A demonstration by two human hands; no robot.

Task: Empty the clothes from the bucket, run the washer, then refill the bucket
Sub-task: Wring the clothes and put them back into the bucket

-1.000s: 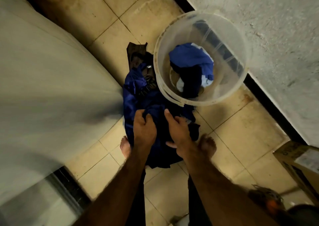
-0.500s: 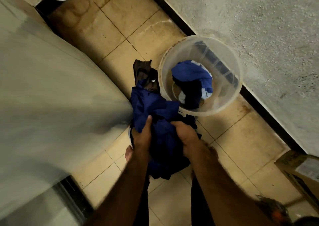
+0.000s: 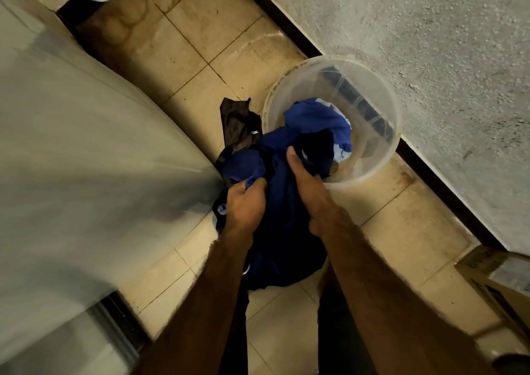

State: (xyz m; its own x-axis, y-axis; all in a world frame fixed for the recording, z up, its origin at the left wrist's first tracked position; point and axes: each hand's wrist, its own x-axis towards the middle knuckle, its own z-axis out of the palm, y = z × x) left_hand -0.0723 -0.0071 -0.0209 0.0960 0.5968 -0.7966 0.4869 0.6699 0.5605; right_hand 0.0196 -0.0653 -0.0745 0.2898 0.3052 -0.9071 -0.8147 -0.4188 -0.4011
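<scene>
A dark blue bundle of clothes [image 3: 275, 225] is clutched by the left hand [image 3: 243, 208] and right hand [image 3: 309, 185], fingers clamped, at the bucket [image 3: 381, 93] rim; a washer [image 3: 86, 151], apparently, crowds the left.

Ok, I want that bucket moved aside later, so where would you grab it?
Probably by the rim of the bucket on the wall side, coming from above. It stands upright with its mouth open, and that arc is bare; the near side is covered by the blue clothes spilling over it.
</scene>
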